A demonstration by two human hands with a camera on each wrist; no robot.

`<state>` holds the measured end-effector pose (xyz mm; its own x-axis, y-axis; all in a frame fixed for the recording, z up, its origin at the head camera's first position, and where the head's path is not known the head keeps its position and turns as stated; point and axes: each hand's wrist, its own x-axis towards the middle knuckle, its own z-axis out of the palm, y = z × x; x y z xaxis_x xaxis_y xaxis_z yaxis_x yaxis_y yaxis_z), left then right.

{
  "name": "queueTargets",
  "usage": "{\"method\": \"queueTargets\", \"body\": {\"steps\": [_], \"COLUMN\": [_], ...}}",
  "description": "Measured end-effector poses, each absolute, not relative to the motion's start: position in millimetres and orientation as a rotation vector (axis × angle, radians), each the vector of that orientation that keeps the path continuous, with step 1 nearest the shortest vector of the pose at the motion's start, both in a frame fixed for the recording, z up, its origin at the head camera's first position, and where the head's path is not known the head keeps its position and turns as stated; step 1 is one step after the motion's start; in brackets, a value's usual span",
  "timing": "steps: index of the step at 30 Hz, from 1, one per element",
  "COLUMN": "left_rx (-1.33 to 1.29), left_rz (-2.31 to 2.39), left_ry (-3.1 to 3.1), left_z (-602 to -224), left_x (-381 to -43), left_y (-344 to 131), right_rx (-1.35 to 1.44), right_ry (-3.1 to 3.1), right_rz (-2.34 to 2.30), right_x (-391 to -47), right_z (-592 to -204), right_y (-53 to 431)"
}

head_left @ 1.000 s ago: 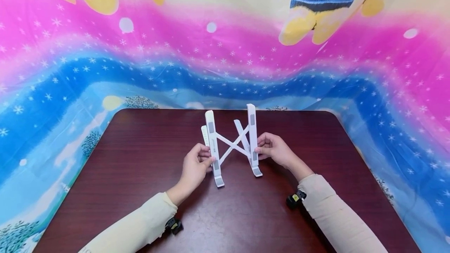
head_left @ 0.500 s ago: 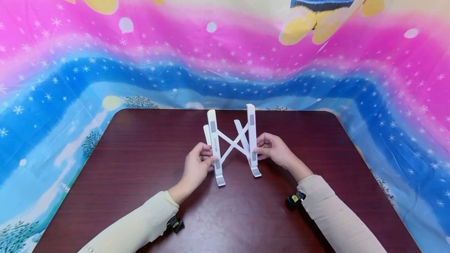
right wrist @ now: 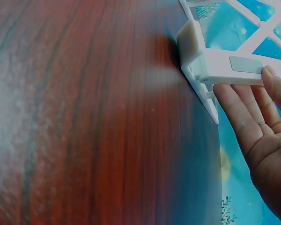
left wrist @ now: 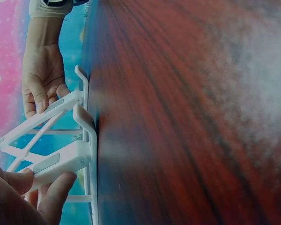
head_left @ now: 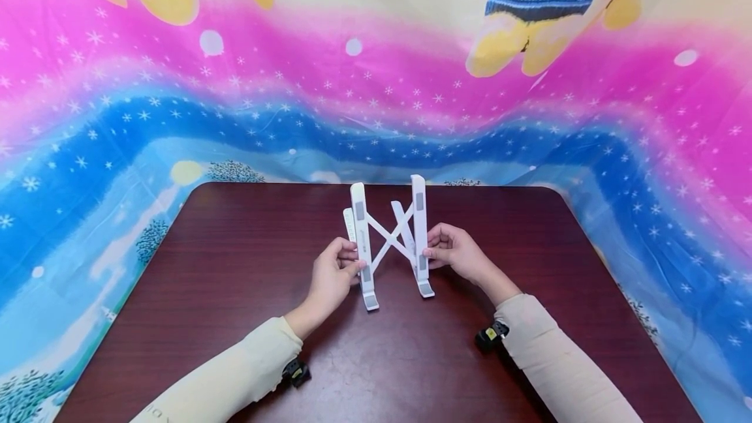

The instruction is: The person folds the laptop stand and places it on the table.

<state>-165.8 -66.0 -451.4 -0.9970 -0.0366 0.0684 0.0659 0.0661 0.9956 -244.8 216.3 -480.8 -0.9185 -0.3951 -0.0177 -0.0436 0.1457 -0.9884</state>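
A white folding laptop stand [head_left: 390,240] stands unfolded on the table, its crossed struts joining two sloping side arms with grey pads and upturned front lips. My left hand [head_left: 331,273] pinches the lower part of the left arm between thumb and fingers. On the opposite side, my right hand [head_left: 461,253] holds the right arm, thumb in front and fingers behind. In the left wrist view, thumb and fingers grip the near arm [left wrist: 61,161] close to its lip. The right wrist view has the thumb on the arm's grey pad [right wrist: 246,64], with the fingers underneath.
The dark red-brown wooden table [head_left: 235,318] reaches back to a patterned cloth backdrop [head_left: 376,96] of pink and blue with snowflakes. Below each sleeve cuff sits a small black wrist camera [head_left: 296,372].
My left hand has moved slightly right with the stand's left arm, so the two arms stand closer together. The right hand and right arm have shifted very slightly left.
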Motion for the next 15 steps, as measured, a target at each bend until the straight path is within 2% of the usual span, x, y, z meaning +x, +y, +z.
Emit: {"method": "queueTargets", "body": {"steps": [8, 15], "left_rx": [-0.05, -0.029], "left_rz": [-2.066, -2.079], "left_ry": [-2.254, -2.264], "left_z": [-454, -481], "left_x": [-169, -185], "left_y": [-63, -63], "right_rx": [-0.44, -0.422], "right_ry": [2.138, 2.141], "right_rz": [-1.86, -1.854], "right_x": [-244, -244], "right_z": [-482, -481], "right_y": [214, 212]}}
